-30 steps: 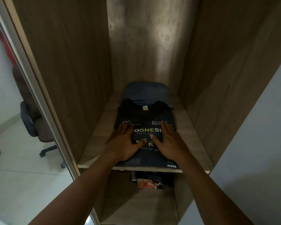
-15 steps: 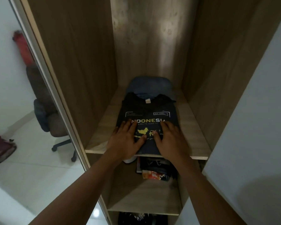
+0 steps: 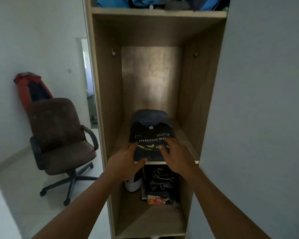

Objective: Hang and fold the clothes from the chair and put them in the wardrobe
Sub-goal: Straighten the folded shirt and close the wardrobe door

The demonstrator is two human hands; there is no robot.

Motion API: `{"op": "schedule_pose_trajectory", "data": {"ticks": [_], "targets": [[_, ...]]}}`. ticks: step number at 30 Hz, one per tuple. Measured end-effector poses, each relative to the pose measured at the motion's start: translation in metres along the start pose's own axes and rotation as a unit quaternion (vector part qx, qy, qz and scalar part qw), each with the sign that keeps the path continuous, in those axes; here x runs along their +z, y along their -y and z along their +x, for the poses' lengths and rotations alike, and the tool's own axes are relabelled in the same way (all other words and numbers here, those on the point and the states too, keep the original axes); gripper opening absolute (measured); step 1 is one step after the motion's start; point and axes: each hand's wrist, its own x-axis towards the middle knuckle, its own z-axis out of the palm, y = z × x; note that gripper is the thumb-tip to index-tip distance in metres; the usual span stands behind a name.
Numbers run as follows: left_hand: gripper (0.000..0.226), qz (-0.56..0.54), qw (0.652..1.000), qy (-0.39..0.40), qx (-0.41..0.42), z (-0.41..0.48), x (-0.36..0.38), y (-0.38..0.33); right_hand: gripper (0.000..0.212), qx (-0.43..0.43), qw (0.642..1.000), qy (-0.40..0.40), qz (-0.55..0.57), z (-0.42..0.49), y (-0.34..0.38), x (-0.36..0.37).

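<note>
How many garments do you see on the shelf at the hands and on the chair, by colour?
Black T-shirt, on the shelf: 1
Blue garment, behind it: 1
Red garment, over the chair back: 1
Total: 3

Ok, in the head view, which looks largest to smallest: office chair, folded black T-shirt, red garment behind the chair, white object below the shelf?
1. office chair
2. black T-shirt and red garment: they look alike and both are partly hidden, so not ranked
3. white object, partly hidden
</note>
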Motion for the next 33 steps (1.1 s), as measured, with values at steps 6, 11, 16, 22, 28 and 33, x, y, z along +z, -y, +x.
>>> {"op": "schedule_pose_trajectory", "data": {"ticks": [6,11,16,22,28,33], "targets": [[0.086,-0.004,0.998,-0.034,0.056,-0.056,-0.072,-0.034,0.054,-0.031,0.998,-0.05,-0.019,-0.072,0.06,-0.08],[0.079,-0.026,0.984,-0.11,0.136,-0.076,-0.137,-0.1,0.052,-0.071,0.986,-0.143,-0.052,-0.114,0.105,-0.176],[0.082,-0.025,0.969,-0.148,0.197,-0.101,-0.185,-0.176,0.053,-0.12,0.966,-0.218,-0.071,-0.165,0.123,-0.268],[0.086,-0.047,0.945,-0.179,0.269,-0.12,-0.201,-0.277,0.049,-0.138,0.933,-0.326,-0.058,-0.222,0.096,-0.355],[0.094,-0.06,0.935,-0.161,0.31,-0.136,-0.177,-0.364,0.044,-0.118,0.937,-0.328,-0.036,-0.249,0.026,-0.388],[0.102,-0.063,0.938,-0.144,0.308,-0.151,-0.166,-0.388,0.049,-0.16,0.945,-0.263,0.109,-0.255,0.016,-0.382]]}}
